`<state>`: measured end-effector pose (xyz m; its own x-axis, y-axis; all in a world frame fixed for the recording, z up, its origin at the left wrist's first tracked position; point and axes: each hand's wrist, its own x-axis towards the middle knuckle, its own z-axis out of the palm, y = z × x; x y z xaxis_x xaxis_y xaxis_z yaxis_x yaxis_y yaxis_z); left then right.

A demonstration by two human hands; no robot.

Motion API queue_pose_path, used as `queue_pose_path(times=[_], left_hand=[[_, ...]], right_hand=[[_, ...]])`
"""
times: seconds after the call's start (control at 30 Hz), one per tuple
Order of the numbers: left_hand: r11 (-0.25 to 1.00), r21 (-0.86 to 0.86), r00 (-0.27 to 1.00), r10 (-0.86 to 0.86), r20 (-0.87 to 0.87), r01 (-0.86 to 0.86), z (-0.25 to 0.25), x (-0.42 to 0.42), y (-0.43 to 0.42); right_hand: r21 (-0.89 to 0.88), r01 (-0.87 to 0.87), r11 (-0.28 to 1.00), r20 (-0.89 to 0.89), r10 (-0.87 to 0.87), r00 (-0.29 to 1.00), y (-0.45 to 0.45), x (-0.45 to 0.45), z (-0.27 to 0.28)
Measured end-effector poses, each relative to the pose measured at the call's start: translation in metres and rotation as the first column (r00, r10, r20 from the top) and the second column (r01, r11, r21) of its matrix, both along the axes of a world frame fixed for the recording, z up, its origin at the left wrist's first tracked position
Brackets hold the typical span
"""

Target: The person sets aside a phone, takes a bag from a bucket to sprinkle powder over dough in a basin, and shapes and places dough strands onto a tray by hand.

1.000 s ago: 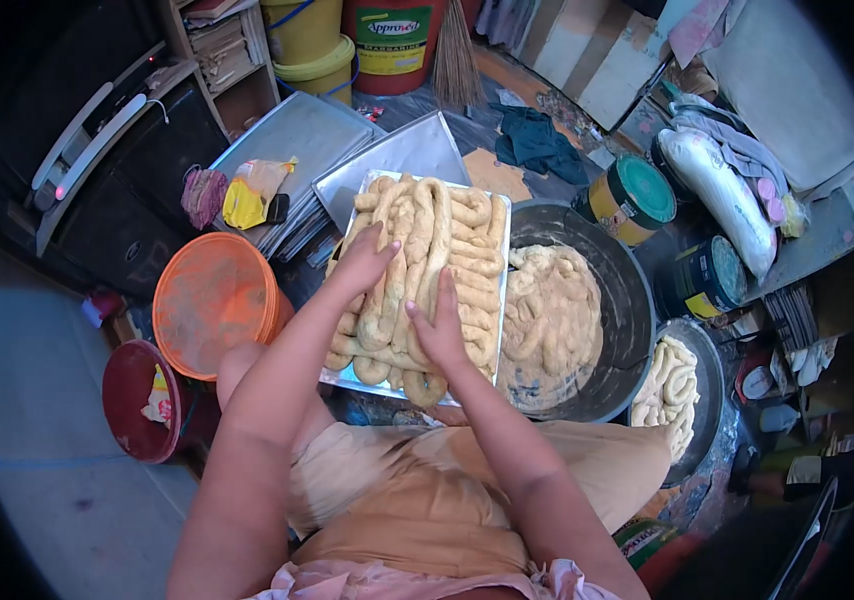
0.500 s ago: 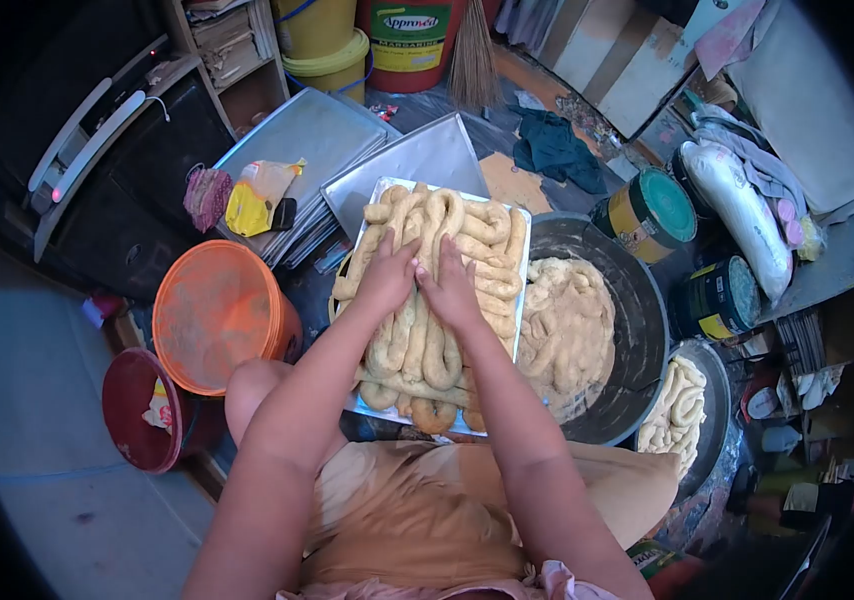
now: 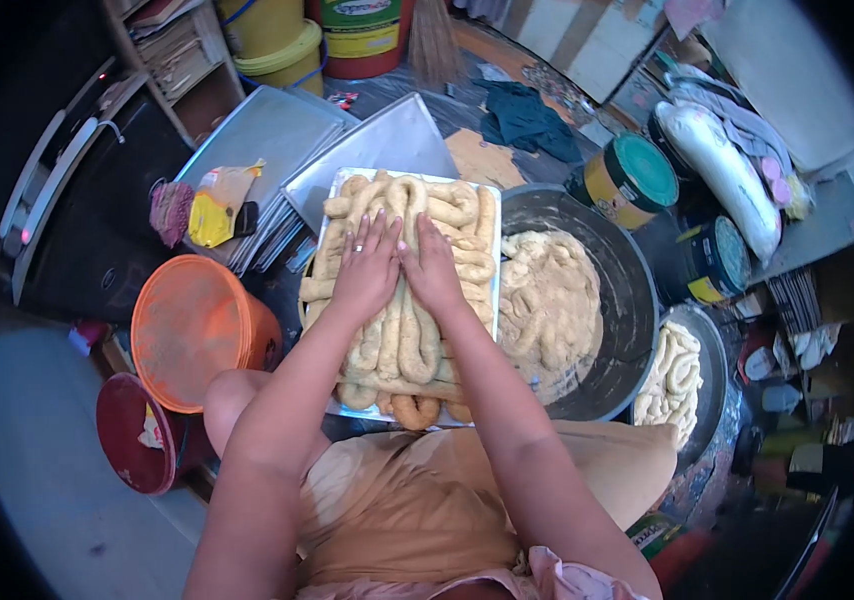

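Observation:
Long crumb-coated dough ropes (image 3: 415,345) lie in folded loops on a light metal tray (image 3: 496,300) in front of me. My left hand (image 3: 369,268) rests flat on the dough left of centre, a ring on one finger and the fingers spread. Beside it my right hand (image 3: 431,268) lies on the dough with its fingers stretched out, its thumb close to my left hand. Right of the tray, a large black basin (image 3: 632,330) holds crumbs and more coated dough (image 3: 552,310).
An orange bucket (image 3: 192,330) and a dark red bucket (image 3: 132,440) stand at left. Stacked metal trays (image 3: 377,145) lie behind the dough tray. A smaller basin (image 3: 712,400) of pale dough is at right, beyond it green-lidded buckets (image 3: 642,170).
My left hand has moved in from the left and my right hand has moved up the dough, so both now lie side by side. The view has shifted slightly.

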<state>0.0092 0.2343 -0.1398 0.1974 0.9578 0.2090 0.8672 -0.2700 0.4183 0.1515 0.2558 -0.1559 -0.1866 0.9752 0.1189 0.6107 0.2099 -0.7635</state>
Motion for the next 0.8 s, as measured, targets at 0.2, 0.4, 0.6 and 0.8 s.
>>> queue_pose_path(times=[0.2,0.4,0.6,0.8], left_hand=[[0.963,-0.205,0.959,-0.211,-0.188,0.172,0.018,0.013,-0.009],[0.963,-0.072,0.950,-0.267,-0.161,0.258,0.029,0.036,-0.022],[0.892,-0.243,0.866,-0.435,-0.245,0.380,0.018,0.055,-0.043],[0.893,-0.247,0.864,-0.434,-0.255,0.376,0.018,0.061,-0.038]], right_hand=[[-0.123,0.019,0.992,-0.257,-0.050,0.965,-0.058,0.011,-0.007],[-0.297,0.119,0.947,-0.841,-0.319,0.437,-0.045,0.113,0.019],[-0.626,0.397,0.671,-0.722,-0.692,0.031,-0.032,0.243,-0.084],[-0.727,0.513,0.456,-0.292,-0.882,0.370,-0.058,0.271,-0.228]])
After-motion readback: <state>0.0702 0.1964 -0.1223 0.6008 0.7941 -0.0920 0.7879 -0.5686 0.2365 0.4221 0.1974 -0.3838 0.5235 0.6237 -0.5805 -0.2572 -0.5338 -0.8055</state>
